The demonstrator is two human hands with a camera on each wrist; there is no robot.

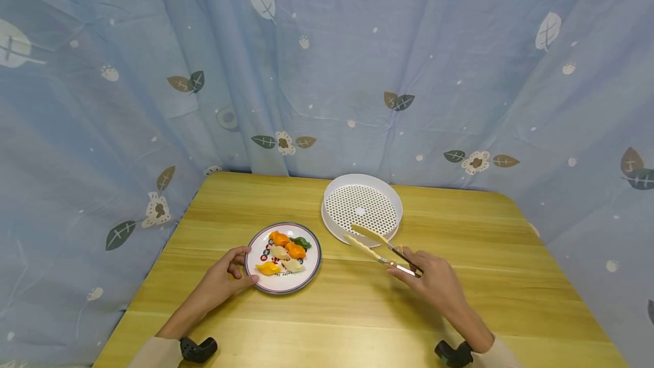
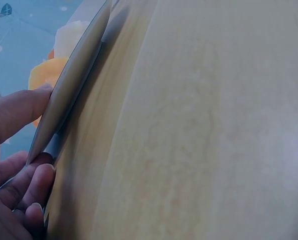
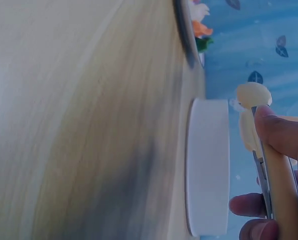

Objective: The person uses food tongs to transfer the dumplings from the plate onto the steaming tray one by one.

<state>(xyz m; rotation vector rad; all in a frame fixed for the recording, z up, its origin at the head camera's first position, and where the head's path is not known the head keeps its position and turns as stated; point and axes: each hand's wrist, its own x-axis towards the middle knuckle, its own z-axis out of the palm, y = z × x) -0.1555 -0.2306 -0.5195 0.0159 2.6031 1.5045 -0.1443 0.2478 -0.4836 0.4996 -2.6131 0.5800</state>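
Observation:
My left hand [image 1: 222,280] grips the left rim of a round plate [image 1: 283,284], thumb on top and fingers curled under the edge, as the left wrist view shows. On the plate lie several toy-like dumplings: orange ones [image 1: 295,250], a yellow one [image 1: 268,268], cream ones [image 1: 293,266] and a green one [image 1: 301,242]. My right hand [image 1: 434,280] holds tongs [image 1: 369,251] with metal handles and pale yellow tips. The tips are spread apart with nothing between them, overlapping the near edge of a white steamer tray [image 1: 334,223] in the head view.
The tray has a raised wall and a base full of holes, and stands near the back of the wooden table [image 1: 327,328]. A blue curtain [image 1: 327,61] with leaf and flower prints hangs behind the table and along both sides.

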